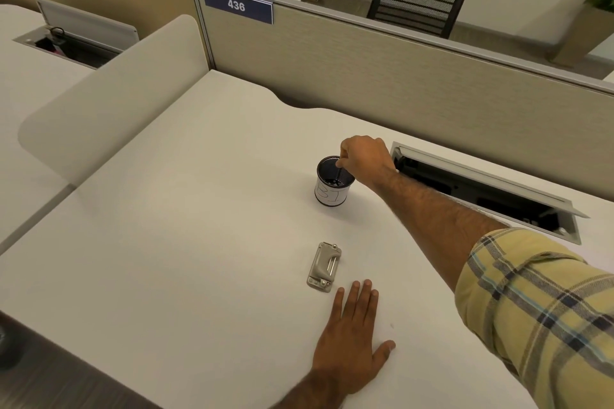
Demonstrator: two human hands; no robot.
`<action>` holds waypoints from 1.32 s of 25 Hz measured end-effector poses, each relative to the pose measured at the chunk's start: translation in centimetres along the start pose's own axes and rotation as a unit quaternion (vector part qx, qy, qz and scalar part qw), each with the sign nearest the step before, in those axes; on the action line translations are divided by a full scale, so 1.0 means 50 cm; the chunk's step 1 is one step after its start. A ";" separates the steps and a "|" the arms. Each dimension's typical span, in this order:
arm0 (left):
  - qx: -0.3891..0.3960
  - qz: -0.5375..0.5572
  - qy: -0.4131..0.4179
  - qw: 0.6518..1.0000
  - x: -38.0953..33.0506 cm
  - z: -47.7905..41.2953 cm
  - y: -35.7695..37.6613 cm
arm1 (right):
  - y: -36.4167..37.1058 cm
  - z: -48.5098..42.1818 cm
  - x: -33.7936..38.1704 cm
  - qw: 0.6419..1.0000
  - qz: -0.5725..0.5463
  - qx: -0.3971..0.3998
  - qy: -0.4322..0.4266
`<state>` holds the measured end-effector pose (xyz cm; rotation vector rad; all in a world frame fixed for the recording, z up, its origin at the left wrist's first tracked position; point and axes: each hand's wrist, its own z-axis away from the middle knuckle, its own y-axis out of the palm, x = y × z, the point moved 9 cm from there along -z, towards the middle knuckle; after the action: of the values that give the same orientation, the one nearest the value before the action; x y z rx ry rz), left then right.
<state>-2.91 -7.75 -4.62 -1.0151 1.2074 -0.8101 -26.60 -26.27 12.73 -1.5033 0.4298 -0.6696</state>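
Observation:
A black mesh cup [333, 188] with a white paper label stands upright on the white desk [199, 242]. My right hand [363, 156] hovers over its rim and pinches a thin dark pen-like object that points down into the cup. My left hand [354, 339] lies flat on the desk near the front edge, fingers straight. A grey metal hole punch [324, 266] lies on the desk just beyond my left fingertips, not touched.
An open cable hatch [481, 189] is sunk into the desk at the right, behind my right forearm. A beige partition [398, 76] with the number plate 436 closes off the back. A curved divider [109, 103] stands at the left. Black chairs stand beyond the partition.

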 end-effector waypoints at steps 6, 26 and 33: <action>0.016 0.022 0.001 1.000 -0.001 0.000 0.000 | 0.002 0.002 0.007 1.000 0.023 0.011 -0.016; -0.019 -0.015 0.003 1.000 0.008 -0.006 0.011 | 0.024 0.110 -0.099 0.977 -0.201 -0.035 0.058; 0.014 -0.048 -0.004 0.999 0.009 -0.005 0.026 | 0.203 0.497 -0.220 0.984 -0.162 0.019 0.073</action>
<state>-3.12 -7.75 -5.99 -1.0596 1.1444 -0.8942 -17.49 -0.79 2.23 -1.5073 0.2830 -1.0426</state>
